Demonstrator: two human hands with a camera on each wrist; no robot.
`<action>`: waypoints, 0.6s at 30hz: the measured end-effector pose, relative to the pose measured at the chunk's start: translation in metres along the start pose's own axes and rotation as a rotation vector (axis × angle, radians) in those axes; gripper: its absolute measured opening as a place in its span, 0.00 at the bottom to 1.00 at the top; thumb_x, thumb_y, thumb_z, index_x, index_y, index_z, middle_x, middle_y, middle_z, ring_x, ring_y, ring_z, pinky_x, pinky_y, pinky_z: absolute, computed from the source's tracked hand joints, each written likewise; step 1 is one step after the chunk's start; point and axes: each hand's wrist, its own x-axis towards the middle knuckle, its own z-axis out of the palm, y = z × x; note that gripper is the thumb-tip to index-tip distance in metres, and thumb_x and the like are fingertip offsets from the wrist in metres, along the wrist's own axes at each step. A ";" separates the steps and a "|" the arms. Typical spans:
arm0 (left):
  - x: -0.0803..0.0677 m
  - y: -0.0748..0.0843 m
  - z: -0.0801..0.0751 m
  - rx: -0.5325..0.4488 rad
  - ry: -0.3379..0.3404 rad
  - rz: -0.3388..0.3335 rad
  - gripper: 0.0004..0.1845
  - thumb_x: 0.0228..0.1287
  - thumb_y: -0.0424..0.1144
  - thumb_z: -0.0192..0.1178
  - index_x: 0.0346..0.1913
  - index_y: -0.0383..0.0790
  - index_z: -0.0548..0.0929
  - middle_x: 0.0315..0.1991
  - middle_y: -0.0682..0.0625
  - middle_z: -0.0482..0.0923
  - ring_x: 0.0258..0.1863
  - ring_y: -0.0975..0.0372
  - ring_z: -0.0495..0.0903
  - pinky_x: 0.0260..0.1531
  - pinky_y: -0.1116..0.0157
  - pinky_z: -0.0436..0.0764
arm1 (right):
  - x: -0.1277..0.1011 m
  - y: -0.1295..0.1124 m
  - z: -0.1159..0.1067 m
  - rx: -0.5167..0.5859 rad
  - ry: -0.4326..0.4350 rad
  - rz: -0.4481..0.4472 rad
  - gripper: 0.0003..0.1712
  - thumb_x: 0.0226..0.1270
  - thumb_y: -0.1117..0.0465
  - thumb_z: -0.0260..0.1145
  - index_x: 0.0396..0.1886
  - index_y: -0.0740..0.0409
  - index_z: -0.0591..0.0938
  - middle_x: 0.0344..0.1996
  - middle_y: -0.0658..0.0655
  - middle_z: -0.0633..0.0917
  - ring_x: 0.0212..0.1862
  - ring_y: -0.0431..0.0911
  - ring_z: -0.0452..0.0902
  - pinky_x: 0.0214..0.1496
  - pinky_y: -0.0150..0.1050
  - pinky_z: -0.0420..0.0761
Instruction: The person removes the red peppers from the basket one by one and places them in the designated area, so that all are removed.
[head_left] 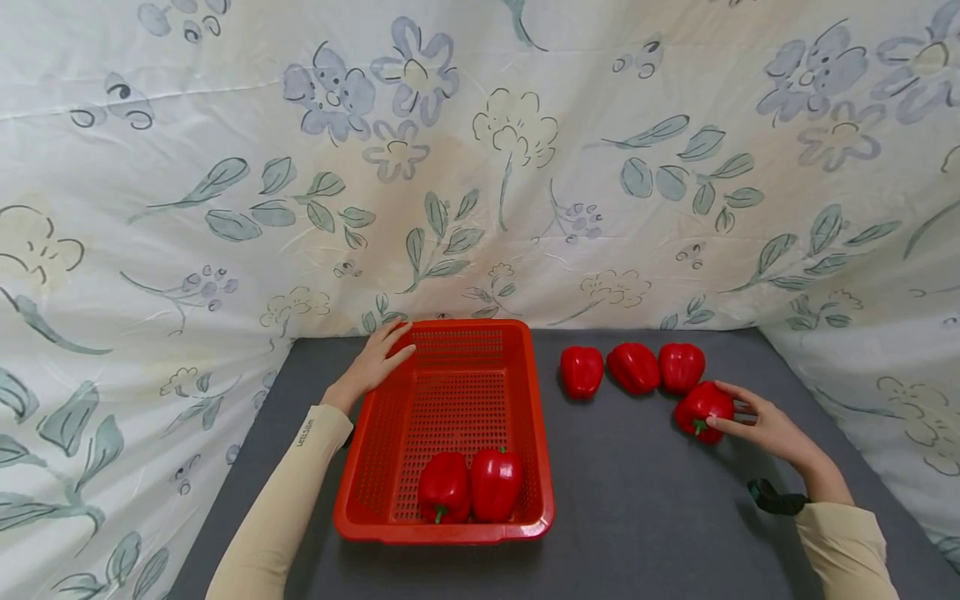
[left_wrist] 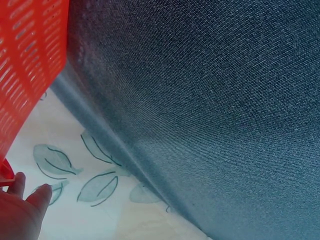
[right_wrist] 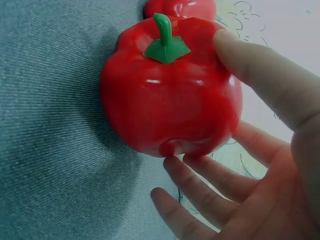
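In the head view my right hand (head_left: 765,429) has its thumb and fingers around a glossy red bell pepper (head_left: 701,408) with a green stem. From the right wrist, the thumb presses that pepper (right_wrist: 170,100) beside its stem, and fingertips reach its lower end. My left hand (head_left: 375,360) lies over the upper left rim of a red plastic basket (head_left: 542,467), fingers extended. Two bell peppers, one left (head_left: 444,483) and one right (head_left: 497,483), sit at the basket's near end. In the left wrist view only part of the left hand (left_wrist: 20,210) shows, by the basket rim.
Behind the gripped pepper stand three more red bell peppers: left (head_left: 581,372), middle (head_left: 634,368) and right (head_left: 681,367). All rest on a dark grey tabletop (head_left: 615,508). A floral cloth (head_left: 480,167) hangs along the back and sides.
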 end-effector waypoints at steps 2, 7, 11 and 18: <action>0.000 0.001 0.000 -0.003 -0.005 -0.004 0.34 0.69 0.57 0.45 0.73 0.49 0.54 0.74 0.47 0.41 0.72 0.47 0.39 0.63 0.38 0.48 | 0.000 0.001 -0.001 0.005 -0.007 0.008 0.46 0.63 0.47 0.62 0.71 0.66 0.53 0.65 0.77 0.56 0.58 0.74 0.59 0.50 0.66 0.69; 0.001 0.001 -0.001 -0.004 -0.015 -0.005 0.34 0.68 0.59 0.44 0.73 0.50 0.53 0.74 0.48 0.40 0.72 0.48 0.38 0.64 0.39 0.48 | 0.003 0.004 -0.002 0.016 -0.021 0.023 0.46 0.65 0.46 0.60 0.71 0.66 0.52 0.66 0.77 0.55 0.58 0.75 0.57 0.49 0.69 0.66; 0.002 0.000 0.000 0.001 -0.019 -0.005 0.35 0.68 0.60 0.44 0.73 0.50 0.53 0.74 0.49 0.40 0.73 0.49 0.38 0.64 0.39 0.49 | 0.004 0.005 -0.003 0.022 -0.019 0.021 0.45 0.66 0.46 0.58 0.71 0.66 0.52 0.66 0.76 0.55 0.59 0.75 0.55 0.50 0.70 0.64; 0.002 -0.001 0.000 -0.007 -0.012 -0.006 0.33 0.69 0.56 0.44 0.73 0.49 0.53 0.74 0.48 0.40 0.73 0.49 0.38 0.64 0.39 0.48 | 0.003 0.003 -0.007 0.024 -0.023 0.018 0.44 0.67 0.46 0.58 0.71 0.66 0.52 0.67 0.76 0.54 0.59 0.76 0.54 0.50 0.70 0.64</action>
